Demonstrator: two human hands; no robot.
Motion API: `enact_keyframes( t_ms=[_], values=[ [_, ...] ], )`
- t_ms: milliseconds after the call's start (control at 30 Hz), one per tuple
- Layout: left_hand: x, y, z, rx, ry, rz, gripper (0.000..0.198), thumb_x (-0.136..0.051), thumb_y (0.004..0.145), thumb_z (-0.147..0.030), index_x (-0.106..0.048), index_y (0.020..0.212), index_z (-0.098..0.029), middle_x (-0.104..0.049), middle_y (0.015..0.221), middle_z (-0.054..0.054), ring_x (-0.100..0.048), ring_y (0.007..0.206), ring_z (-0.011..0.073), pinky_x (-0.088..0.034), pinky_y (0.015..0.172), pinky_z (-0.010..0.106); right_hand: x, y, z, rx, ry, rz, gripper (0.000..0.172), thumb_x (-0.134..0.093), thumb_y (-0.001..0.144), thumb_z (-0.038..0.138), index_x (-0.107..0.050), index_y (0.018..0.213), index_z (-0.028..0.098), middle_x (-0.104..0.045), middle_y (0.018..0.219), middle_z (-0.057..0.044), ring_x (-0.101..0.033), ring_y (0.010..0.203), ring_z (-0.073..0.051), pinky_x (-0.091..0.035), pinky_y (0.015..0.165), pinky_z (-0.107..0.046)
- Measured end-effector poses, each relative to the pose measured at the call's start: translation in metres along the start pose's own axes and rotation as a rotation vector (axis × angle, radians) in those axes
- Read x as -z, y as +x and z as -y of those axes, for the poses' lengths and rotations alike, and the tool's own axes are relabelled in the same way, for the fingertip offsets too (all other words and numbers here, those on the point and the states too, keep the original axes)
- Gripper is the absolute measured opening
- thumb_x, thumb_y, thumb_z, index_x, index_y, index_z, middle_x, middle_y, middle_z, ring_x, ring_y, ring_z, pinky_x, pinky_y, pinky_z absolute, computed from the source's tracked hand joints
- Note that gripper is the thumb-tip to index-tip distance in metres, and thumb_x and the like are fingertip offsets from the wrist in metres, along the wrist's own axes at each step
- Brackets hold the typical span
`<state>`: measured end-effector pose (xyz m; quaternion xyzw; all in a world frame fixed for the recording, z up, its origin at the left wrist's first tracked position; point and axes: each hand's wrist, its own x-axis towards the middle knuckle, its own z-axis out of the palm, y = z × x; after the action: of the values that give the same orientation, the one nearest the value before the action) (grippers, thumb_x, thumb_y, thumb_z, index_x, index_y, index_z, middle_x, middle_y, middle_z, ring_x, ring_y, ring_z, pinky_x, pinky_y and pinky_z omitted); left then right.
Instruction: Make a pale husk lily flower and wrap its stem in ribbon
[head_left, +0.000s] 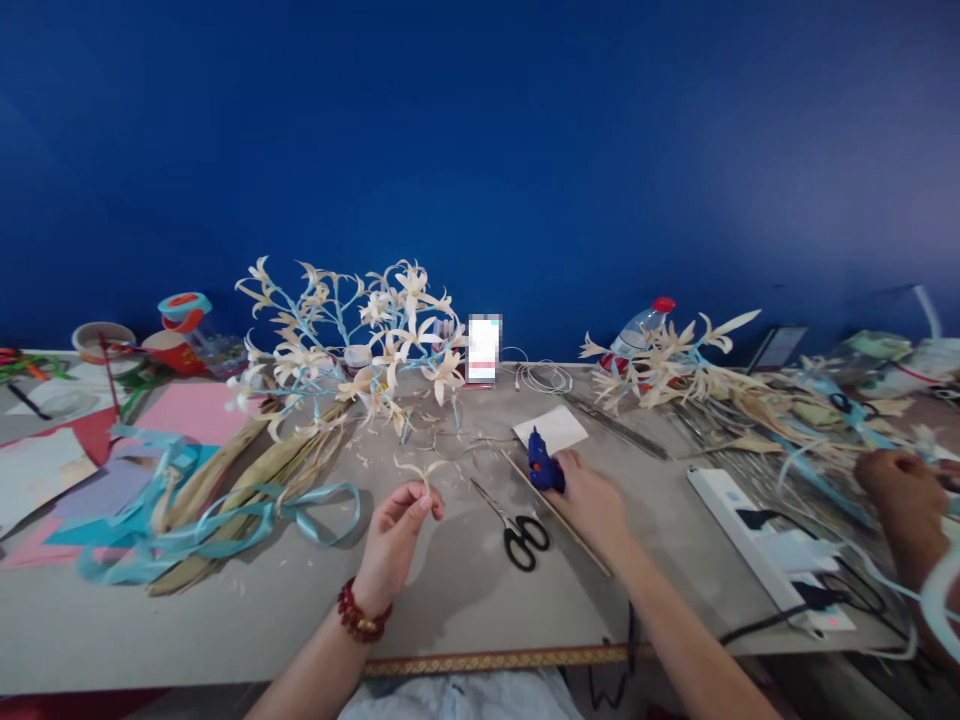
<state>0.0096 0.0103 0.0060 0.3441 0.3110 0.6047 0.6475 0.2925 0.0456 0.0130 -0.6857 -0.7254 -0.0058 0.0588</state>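
Note:
Between the thumb and fingers of my left hand (397, 530) is a small pale handmade flower (424, 472), held upright with its thin petals spread. My right hand (589, 498) is closed around a blue hot glue gun (541, 462) whose nozzle points up and away from me. A white paper sheet (559, 428) lies just behind the glue gun. On the table between my hands rest black-handled scissors (523, 535), blades pointing away. A thin stick (570, 525) runs beneath my right hand.
Flower branches (360, 340) stand at the back left. Dried husks (225, 500) and blue ribbon (322, 515) lie left, beside coloured paper (191, 410). A phone (484, 348) stands by the wall. Rightward are a power strip (772, 555) with cords and another person's hand (904, 495).

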Motion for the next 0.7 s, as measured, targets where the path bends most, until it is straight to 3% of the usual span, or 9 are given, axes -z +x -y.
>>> enact_keyframes(
  t_ms=[200, 333, 400, 533, 633, 700],
  values=[
    [0.004, 0.005, 0.0, -0.059, -0.04, -0.095, 0.01, -0.068, 0.082, -0.025, -0.066, 0.077, -0.017, -0.06, 0.074, 0.002, -0.053, 0.073, 0.0133, -0.042, 0.073, 0.026, -0.005, 0.005, -0.015, 0.031, -0.009, 0.063, 0.033, -0.061, 0.084, 0.041, -0.054, 0.107, 0.019, -0.065, 0.103, -0.01, -0.066, 0.077, -0.024, -0.039, 0.059, -0.028],
    [0.006, 0.007, 0.001, -0.078, -0.07, -0.123, 0.009, -0.068, 0.082, -0.025, -0.066, 0.077, -0.017, -0.06, 0.075, 0.002, -0.054, 0.075, 0.0135, -0.043, 0.073, 0.026, 0.014, 0.006, -0.025, 0.197, 0.07, 0.069, 0.036, -0.064, 0.081, 0.046, -0.059, 0.106, 0.021, -0.063, 0.107, -0.01, -0.064, 0.09, -0.026, -0.045, 0.072, -0.03],
    [0.006, 0.007, 0.002, -0.075, -0.073, -0.124, 0.009, -0.068, 0.082, -0.025, -0.066, 0.077, -0.017, -0.06, 0.075, 0.002, -0.054, 0.075, 0.0133, -0.043, 0.074, 0.026, 0.029, 0.013, -0.022, 0.254, 0.145, 0.076, 0.031, -0.064, 0.081, 0.045, -0.063, 0.102, 0.022, -0.064, 0.105, -0.008, -0.064, 0.087, -0.023, -0.046, 0.073, -0.03],
    [0.003, 0.006, 0.003, -0.039, -0.062, -0.105, 0.009, -0.068, 0.082, -0.025, -0.066, 0.078, -0.018, -0.06, 0.074, 0.001, -0.053, 0.074, 0.0126, -0.042, 0.073, 0.025, 0.046, 0.052, 0.008, 0.309, 0.346, -0.003, 0.018, -0.054, 0.09, 0.034, -0.066, 0.09, 0.021, -0.067, 0.088, -0.004, -0.061, 0.066, -0.016, -0.045, 0.063, -0.027],
    [0.001, 0.004, 0.004, -0.009, -0.038, -0.075, 0.011, -0.069, 0.081, -0.027, -0.066, 0.077, -0.017, -0.06, 0.073, 0.001, -0.053, 0.073, 0.0126, -0.042, 0.073, 0.025, 0.039, 0.099, 0.051, 0.381, 0.418, -0.024, 0.014, -0.056, 0.09, 0.028, -0.068, 0.091, 0.02, -0.07, 0.084, -0.002, -0.063, 0.071, -0.016, -0.046, 0.065, -0.025],
    [0.0, 0.004, 0.004, 0.004, -0.019, -0.067, 0.013, -0.07, 0.081, -0.028, -0.066, 0.076, -0.017, -0.06, 0.073, 0.001, -0.052, 0.072, 0.0131, -0.042, 0.073, 0.026, 0.028, 0.13, 0.081, 0.407, 0.425, -0.03, 0.013, -0.057, 0.091, 0.026, -0.068, 0.094, 0.02, -0.07, 0.091, -0.003, -0.064, 0.079, -0.016, -0.048, 0.07, -0.025]
  ],
)
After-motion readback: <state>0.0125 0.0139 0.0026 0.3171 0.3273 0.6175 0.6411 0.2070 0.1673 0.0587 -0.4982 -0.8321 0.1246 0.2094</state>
